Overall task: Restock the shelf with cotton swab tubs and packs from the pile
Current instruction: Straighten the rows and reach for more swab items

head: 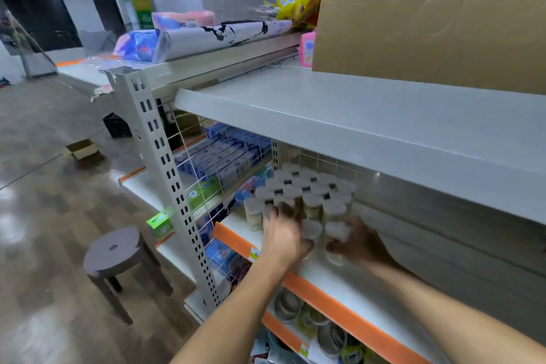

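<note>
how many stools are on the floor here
1. A round grey stool stands on the floor left of the shelf's upright post, below the green boxes. Any others would be outside the camera's view.

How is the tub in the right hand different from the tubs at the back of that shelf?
The tub in the right hand is gripped near the shelf's orange front edge; the back tubs stand untouched by the wire grid. It stands apart, while they are packed in rows. All look like clear, white-lidded cylinders.
</note>
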`<state>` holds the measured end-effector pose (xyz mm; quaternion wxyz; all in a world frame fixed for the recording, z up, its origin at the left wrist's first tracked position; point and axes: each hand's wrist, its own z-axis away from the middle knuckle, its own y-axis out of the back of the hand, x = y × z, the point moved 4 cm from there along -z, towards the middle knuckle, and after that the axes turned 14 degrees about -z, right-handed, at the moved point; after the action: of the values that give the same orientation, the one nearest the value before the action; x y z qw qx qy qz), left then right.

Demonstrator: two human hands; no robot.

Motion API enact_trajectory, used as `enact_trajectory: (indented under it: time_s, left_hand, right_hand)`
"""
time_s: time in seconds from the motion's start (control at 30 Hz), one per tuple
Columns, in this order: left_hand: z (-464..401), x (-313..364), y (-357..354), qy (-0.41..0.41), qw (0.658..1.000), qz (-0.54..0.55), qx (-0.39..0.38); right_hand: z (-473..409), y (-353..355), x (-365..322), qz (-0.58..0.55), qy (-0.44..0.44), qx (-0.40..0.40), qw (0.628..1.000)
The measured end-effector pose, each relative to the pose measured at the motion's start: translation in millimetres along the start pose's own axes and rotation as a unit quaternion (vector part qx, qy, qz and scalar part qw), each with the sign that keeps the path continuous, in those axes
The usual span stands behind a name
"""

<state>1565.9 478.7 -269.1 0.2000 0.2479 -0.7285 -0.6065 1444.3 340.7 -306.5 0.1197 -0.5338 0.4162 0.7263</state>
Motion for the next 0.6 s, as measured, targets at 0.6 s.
enact_trajectory:
  time_s: [0.6]
  left_hand:
    - [-45, -5, -9, -0.079, 0.992, -0.091, 0.036]
  right_hand:
    - [0, -17, -7, -0.030, -0.054, 0.142, 0.988]
